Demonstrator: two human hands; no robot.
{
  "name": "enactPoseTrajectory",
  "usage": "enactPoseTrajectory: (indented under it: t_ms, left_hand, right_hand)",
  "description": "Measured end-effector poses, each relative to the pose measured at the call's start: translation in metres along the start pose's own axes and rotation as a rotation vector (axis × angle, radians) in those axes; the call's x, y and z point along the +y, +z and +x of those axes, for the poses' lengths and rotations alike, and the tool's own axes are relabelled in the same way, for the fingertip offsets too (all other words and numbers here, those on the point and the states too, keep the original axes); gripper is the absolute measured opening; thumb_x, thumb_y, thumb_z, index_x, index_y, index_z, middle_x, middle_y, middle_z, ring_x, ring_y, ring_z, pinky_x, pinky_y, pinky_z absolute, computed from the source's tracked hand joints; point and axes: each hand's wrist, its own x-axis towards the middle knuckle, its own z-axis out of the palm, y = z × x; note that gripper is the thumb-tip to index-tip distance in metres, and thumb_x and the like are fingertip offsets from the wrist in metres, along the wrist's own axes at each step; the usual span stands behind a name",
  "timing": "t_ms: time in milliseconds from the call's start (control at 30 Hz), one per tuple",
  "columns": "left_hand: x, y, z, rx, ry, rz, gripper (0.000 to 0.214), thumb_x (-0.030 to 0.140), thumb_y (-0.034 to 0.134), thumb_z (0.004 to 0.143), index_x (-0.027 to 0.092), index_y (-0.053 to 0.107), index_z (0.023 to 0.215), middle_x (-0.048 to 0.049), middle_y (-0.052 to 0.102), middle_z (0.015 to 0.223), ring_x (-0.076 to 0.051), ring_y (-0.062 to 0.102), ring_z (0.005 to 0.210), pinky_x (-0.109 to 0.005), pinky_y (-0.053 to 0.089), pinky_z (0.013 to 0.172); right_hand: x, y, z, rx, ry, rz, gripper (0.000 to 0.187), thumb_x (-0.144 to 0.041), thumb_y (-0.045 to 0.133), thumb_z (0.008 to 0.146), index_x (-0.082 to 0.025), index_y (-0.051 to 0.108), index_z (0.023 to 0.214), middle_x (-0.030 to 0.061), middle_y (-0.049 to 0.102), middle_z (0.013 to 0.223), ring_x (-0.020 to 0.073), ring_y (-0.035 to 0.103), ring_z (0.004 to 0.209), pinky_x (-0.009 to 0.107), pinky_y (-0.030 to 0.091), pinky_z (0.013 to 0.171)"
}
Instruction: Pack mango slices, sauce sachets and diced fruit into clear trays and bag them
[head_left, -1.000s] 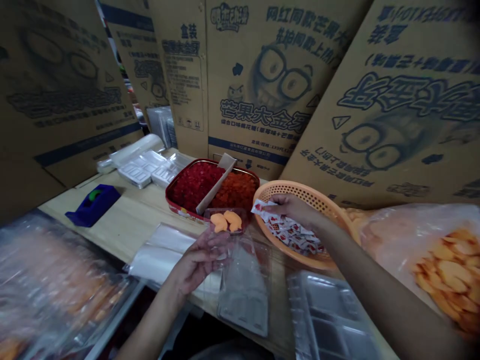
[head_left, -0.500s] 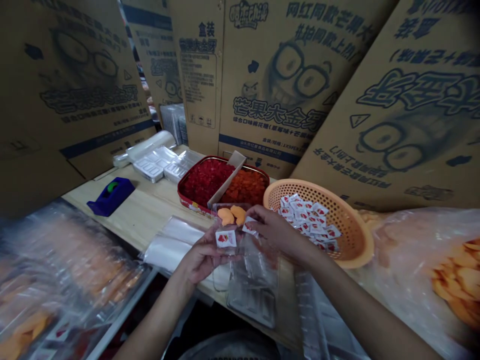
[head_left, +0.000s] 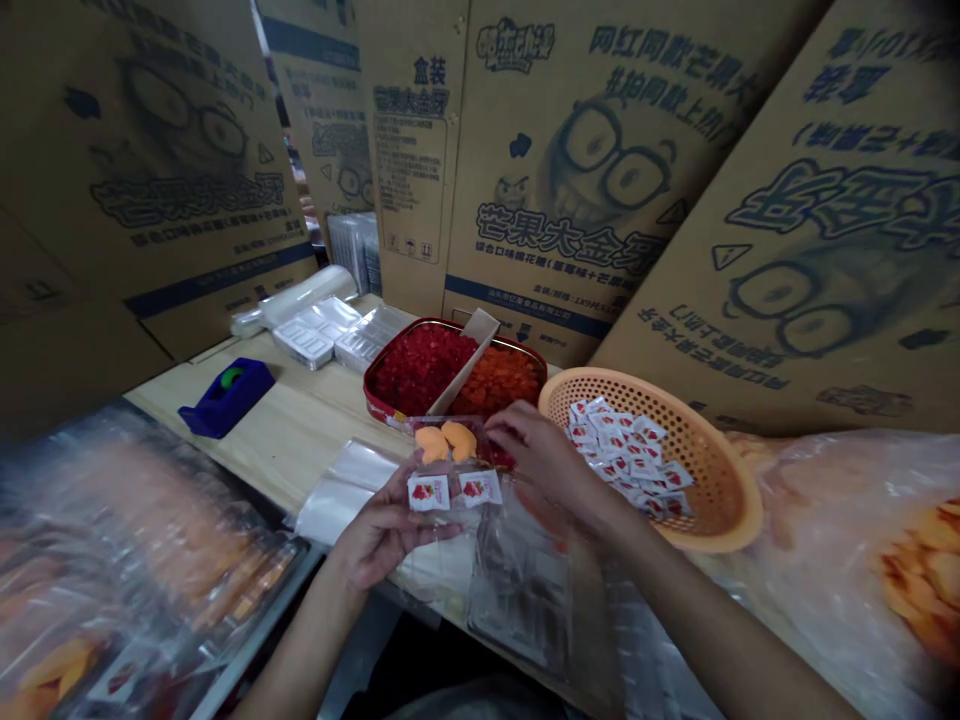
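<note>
My left hand point(head_left: 386, 525) grips a clear plastic tray point(head_left: 454, 492) by its left side, fingers beneath it. Two orange, smooth, rounded candy-like pieces point(head_left: 447, 442) sit in its upper part. Below them lie two small white sachets point(head_left: 428, 492) with red print, side by side. My right hand point(head_left: 536, 450) hovers at the tray's upper right, fingers bent and a little apart, with nothing visible in them. Just behind, a red tin point(head_left: 386, 408) holds dark red bits and orange bits, split by a card divider point(head_left: 465, 362). Empty clear trays point(head_left: 517, 590) lie under the hands.
An orange colander point(head_left: 724, 490) of white sachets stands at right, beside a clear bag point(head_left: 817, 520) of orange pieces. A blue tape dispenser point(head_left: 229, 398), clear packs point(head_left: 307, 335) and bagged filled trays point(head_left: 172, 510) are on the left. Cardboard boxes point(head_left: 555, 290) wall the back.
My right hand has let go of the second sachet, which now lies in the tray beside the first. The hand has drawn back slightly up and right; the tray has shifted left.
</note>
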Motion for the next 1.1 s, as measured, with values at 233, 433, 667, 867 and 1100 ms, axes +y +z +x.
enactPoseTrajectory:
  t_ms: [233,433,667,867,1100]
  left_hand:
    - [0.012,-0.014,-0.020,0.084,0.052,-0.017,0.083,-0.008,0.043,0.068,0.035,0.027,0.136,-0.0030,0.054,0.127,-0.026,0.049,0.116,-0.056,0.033,0.099]
    - [0.022,-0.024,-0.027,0.147,0.124,-0.008,0.080,-0.008,0.045,0.065,0.032,0.034,0.133,-0.0043,0.052,0.129,-0.028,0.046,0.119,-0.058,0.032,0.098]
    - [0.033,-0.030,-0.033,0.179,0.205,0.001,0.070,-0.008,0.047,0.066,0.030,0.045,0.125,-0.0043,0.053,0.127,-0.030,0.044,0.121,-0.059,0.032,0.098]
    - [0.036,-0.031,-0.037,0.223,0.233,-0.016,0.072,-0.008,0.047,0.067,0.031,0.042,0.127,-0.0040,0.054,0.127,-0.029,0.047,0.118,-0.059,0.033,0.098]
    - [0.036,-0.036,-0.035,0.239,0.235,-0.002,0.076,-0.008,0.047,0.066,0.030,0.037,0.131,-0.0046,0.055,0.125,-0.027,0.050,0.115,-0.056,0.035,0.098]
  right_hand:
    - [0.033,0.041,0.064,-0.203,0.390,-0.464,0.052,-0.031,0.064,0.075,-0.012,0.045,0.120,0.0174,0.050,0.118,0.0258,0.051,0.105,0.029,0.041,0.077]
    - [0.044,0.053,0.067,-0.214,0.345,-0.491,0.032,-0.019,0.055,0.079,-0.014,0.052,0.110,0.0142,0.057,0.107,0.0223,0.057,0.096,0.027,0.040,0.074]
    - [0.054,0.056,0.057,-0.185,0.294,-0.474,0.028,-0.019,0.055,0.080,-0.013,0.056,0.107,0.0141,0.053,0.110,0.0202,0.055,0.098,0.024,0.039,0.074]
    - [0.062,0.053,0.059,-0.146,0.252,-0.415,0.013,-0.013,0.052,0.079,-0.014,0.062,0.088,0.0080,0.060,0.093,0.0145,0.057,0.085,0.021,0.038,0.072]
    - [0.023,0.035,0.039,0.019,0.223,0.138,0.011,-0.022,0.055,0.075,-0.015,0.061,0.080,0.0013,0.062,0.076,0.0121,0.056,0.068,0.022,0.041,0.063]
